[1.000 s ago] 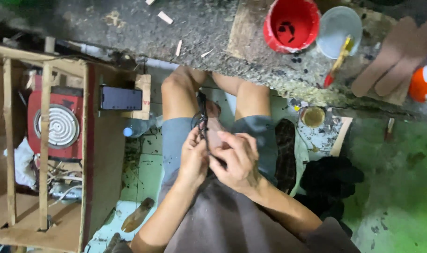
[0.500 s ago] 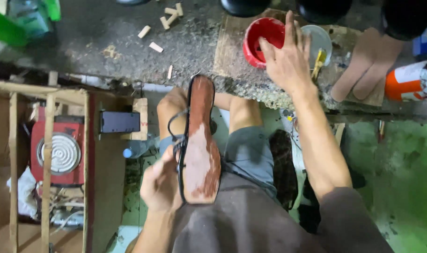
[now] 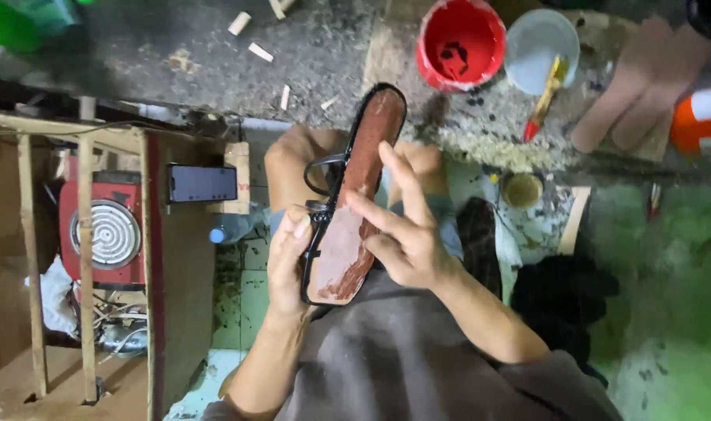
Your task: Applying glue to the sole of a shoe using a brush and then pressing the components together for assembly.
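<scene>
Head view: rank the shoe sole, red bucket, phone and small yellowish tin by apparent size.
1. Shoe sole, nearest the camera, which inflates it.
2. Red bucket.
3. Phone.
4. Yellowish tin.

the left hand (image 3: pixel 288 261) was curled, thumb up along its inner side, fingers wrapped underneath (their tips hidden). its forearm rose from the lower edge of the view. the right hand (image 3: pixel 398 234) lay open, fingers (image 3: pixel 398 175) stretched long and slightly spread, pointing away from the body. its forearm ran down to the right, elbow bent. both bare knees showed beyond.
</scene>
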